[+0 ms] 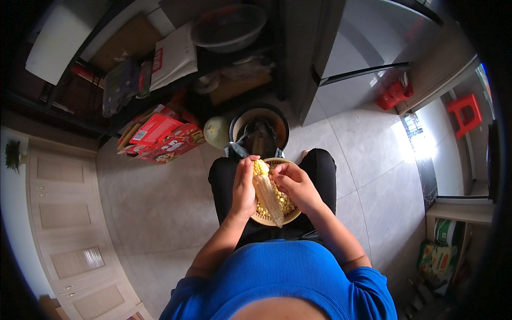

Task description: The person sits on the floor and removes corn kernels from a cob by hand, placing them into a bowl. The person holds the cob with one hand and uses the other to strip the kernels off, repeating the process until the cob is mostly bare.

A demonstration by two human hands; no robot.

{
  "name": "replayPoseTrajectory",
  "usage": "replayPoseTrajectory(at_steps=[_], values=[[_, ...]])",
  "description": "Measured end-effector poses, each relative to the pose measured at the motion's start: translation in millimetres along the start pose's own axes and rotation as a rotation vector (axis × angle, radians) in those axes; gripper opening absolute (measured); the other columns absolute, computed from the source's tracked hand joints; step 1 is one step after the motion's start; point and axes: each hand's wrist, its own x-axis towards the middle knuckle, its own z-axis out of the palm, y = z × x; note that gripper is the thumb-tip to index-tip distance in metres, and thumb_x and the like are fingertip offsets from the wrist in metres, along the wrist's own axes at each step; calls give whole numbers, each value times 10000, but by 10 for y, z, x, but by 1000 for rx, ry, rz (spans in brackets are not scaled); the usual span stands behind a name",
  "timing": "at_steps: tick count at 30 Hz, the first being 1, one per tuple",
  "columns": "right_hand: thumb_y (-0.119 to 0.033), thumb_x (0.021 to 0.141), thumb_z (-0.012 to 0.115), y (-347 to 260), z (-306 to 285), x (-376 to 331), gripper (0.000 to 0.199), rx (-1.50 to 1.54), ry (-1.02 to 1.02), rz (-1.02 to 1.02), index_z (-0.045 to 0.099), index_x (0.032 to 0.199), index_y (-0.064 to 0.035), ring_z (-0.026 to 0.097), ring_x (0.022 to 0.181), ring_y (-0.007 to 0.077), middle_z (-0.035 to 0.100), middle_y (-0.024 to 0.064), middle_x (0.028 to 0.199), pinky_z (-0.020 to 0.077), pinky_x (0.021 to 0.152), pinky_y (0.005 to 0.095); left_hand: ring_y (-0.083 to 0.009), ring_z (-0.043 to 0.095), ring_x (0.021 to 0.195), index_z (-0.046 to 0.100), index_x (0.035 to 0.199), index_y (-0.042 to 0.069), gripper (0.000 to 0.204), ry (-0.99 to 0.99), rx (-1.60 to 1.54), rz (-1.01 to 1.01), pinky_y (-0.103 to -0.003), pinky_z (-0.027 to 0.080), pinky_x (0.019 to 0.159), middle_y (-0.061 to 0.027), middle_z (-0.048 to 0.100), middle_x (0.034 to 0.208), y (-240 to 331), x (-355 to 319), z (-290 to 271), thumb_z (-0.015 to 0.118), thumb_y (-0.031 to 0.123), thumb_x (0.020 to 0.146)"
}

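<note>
A corn cob lies tilted over a round tan basket on my lap. Most of its near length is bare of kernels, while yellow kernels still cover the far end. My left hand is wrapped round the cob from the left side. At the upper right of the cob, my right hand has its fingers bent and pinched together close to the kernels; what lies between the fingertips is too small to make out. Loose corn kernels fill the basket beneath.
Just beyond my knees stands a dark round bin with a bag lining. Left of it are a pale green melon and a red carton. A grey fridge rises at far right; a red stool stands past the doorway.
</note>
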Motion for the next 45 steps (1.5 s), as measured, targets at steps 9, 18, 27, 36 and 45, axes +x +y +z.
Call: replayPoseTrajectory(at_steps=[9,18,27,36,45], values=[[-22,805,555,122,74,62,156,-186,75,-115,442,910,-44,441,758,55,440,-13,818,379,682,190,-126,519,848,461,1060,80,311,1,85,65,-261,435,762,-55,513,940,-55,-65,121,318,337,958],[-45,832,550,104,137,53,166,-191,50,-180,430,946,-61,421,774,48,418,-22,830,363,700,179,-119,514,851,466,1052,81,323,-1,57,32,-254,430,766,-43,507,930,34,-86,192,315,350,957],[-12,822,502,88,159,75,136,-195,42,-204,416,917,-57,425,796,57,419,-12,845,365,711,189,-115,467,876,465,1037,60,312,44,241,171,-244,385,805,-45,485,963,-11,-68,179,284,305,969],[4,793,489,168,174,87,175,-267,126,-228,409,943,-41,429,808,72,423,13,881,369,718,190,-126,460,888,466,1020,36,312,104,248,151,-247,375,822,-59,486,984,-6,-58,225,276,279,972],[-39,801,581,-63,106,114,157,-537,164,-204,511,920,36,541,761,72,566,48,833,450,684,198,-139,458,945,445,1108,29,279,36,552,435,-269,360,869,-79,474,1051,6,-40,233,304,223,965]])
